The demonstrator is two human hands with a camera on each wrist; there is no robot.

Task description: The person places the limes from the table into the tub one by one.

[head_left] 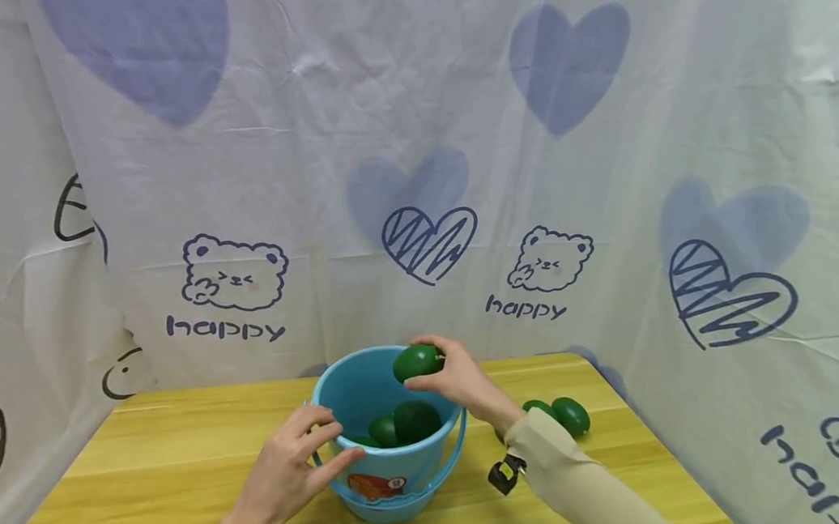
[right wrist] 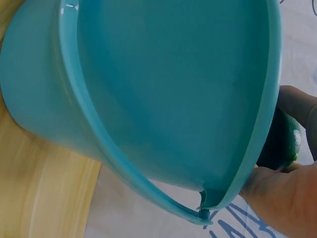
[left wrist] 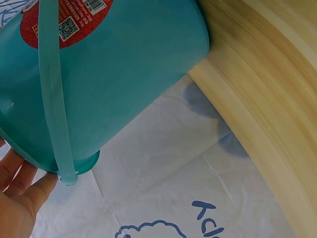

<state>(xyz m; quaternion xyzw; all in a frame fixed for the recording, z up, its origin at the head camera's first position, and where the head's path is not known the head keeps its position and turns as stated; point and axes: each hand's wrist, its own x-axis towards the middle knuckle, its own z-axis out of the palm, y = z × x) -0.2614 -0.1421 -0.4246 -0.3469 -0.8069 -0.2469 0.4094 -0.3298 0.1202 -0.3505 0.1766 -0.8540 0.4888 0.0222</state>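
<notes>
A light blue bucket point(head_left: 397, 466) with a handle stands upright on the wooden table. My left hand point(head_left: 284, 466) holds its near left rim, fingertips over the edge and thumb lower along the outside. In the left wrist view, the left fingers point(left wrist: 42, 191) meet the rim beside the handle's joint. My right hand point(head_left: 460, 377) pinches a smooth dark green avocado point(head_left: 417, 362) between thumb and fingers, over the bucket's far right rim. Several more avocados point(head_left: 416, 421) lie inside the bucket. In the right wrist view, the bucket wall partly hides the held avocado point(right wrist: 281, 141).
More avocados point(head_left: 571, 417) lie on the table point(head_left: 213, 439) right of the bucket, partly behind the right forearm. A small black object with a yellow patch point(head_left: 506, 473) hangs at the right wrist. A printed white cloth point(head_left: 323, 139) rises behind the table.
</notes>
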